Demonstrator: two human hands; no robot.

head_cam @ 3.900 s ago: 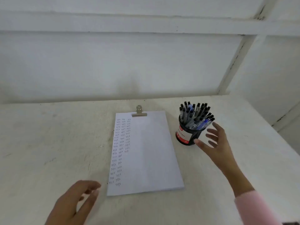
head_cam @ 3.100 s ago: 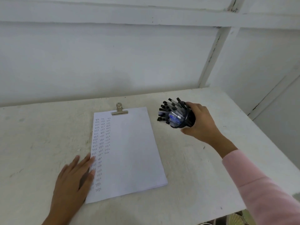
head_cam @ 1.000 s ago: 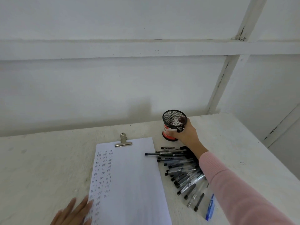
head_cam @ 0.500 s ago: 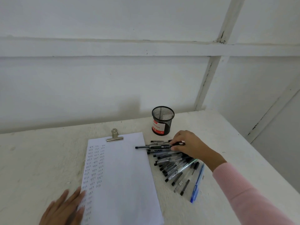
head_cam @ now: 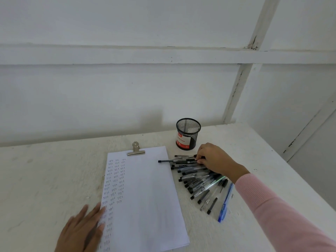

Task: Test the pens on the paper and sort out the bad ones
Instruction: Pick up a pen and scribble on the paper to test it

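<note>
A white paper pad (head_cam: 145, 197) under a metal clip (head_cam: 136, 150) lies on the table, with columns of small test marks down its left side. Several pens (head_cam: 201, 184) lie fanned out on the table to its right, one of them blue (head_cam: 225, 204). My right hand (head_cam: 214, 159) is at the top of the pile, its fingertips pinching the end of a black pen (head_cam: 174, 161) whose tip reaches over the pad's edge. My left hand (head_cam: 81, 231) lies flat with straight fingers on the pad's lower left edge.
An empty black mesh pen cup (head_cam: 188, 133) with a red and white label stands upright behind the pile, near the white wall. The white table (head_cam: 45, 179) ends at its right edge (head_cam: 291, 171) close to the pens.
My right hand tipped the pens out of the cup onto the table, stood the cup upright at the back, then came down onto the pile and took hold of one black pen.
</note>
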